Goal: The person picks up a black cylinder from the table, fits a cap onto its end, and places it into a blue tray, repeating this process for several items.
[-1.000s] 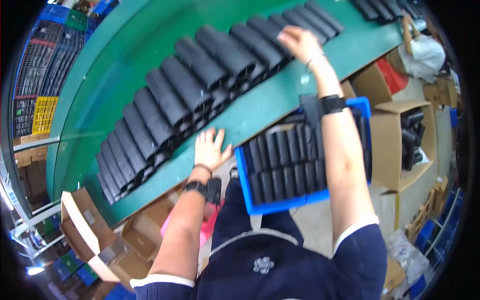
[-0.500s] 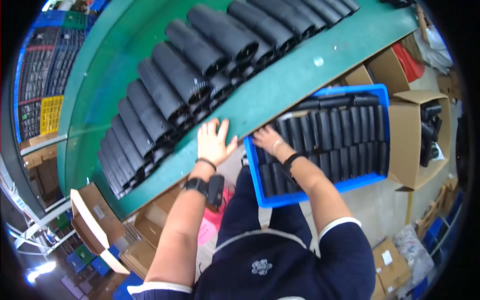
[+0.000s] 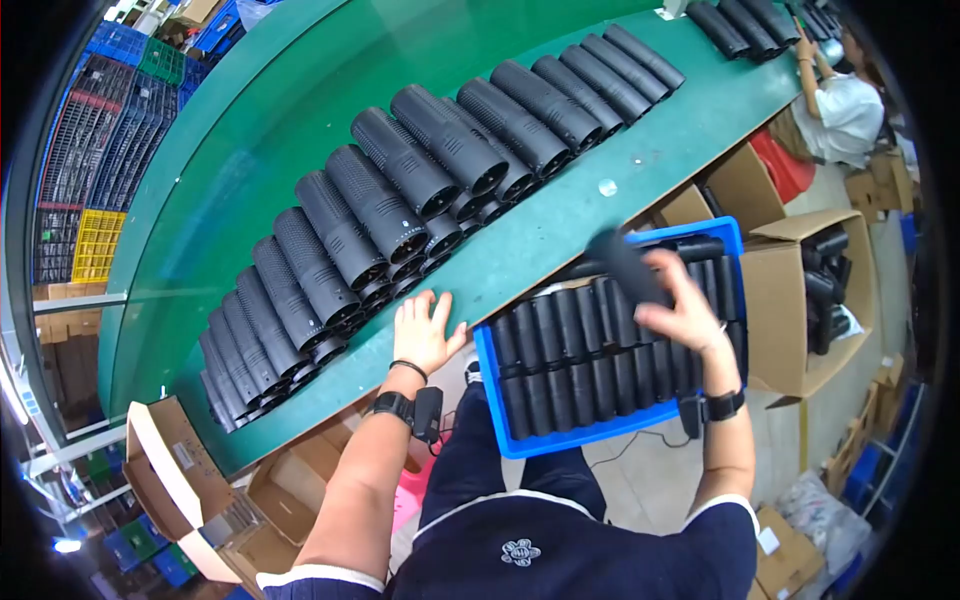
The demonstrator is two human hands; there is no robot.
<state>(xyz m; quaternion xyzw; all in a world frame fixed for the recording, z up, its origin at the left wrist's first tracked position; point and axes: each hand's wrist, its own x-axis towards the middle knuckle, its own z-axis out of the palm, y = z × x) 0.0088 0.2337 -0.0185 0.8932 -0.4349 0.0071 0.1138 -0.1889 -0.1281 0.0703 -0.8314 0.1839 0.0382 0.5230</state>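
Observation:
My left hand [image 3: 424, 332] lies with fingers spread on the near edge of the green table [image 3: 520, 255], holding nothing. Above the blue crate [image 3: 535, 440], my right hand [image 3: 690, 312] grips a black plastic tube [image 3: 634, 270], which is tilted and smeared by motion. Inside the crate, black tubes [image 3: 590, 390] stand packed in rows, with some lying along its far side. A long stack of black perforated tubes [image 3: 385, 215] rests on the table beyond my left hand, their hollow ends facing me.
An open cardboard box [image 3: 800, 260] with black parts stands right of the crate. At the far right, a co-worker in a white top [image 3: 845, 110] reaches toward more black tubes [image 3: 745, 25]. Another open carton [image 3: 175, 460] sits at the table's left end.
My right hand has lifted from the crate's left side and moved right, now with a black tube in it. My left hand stays on the table edge. The view has shifted.

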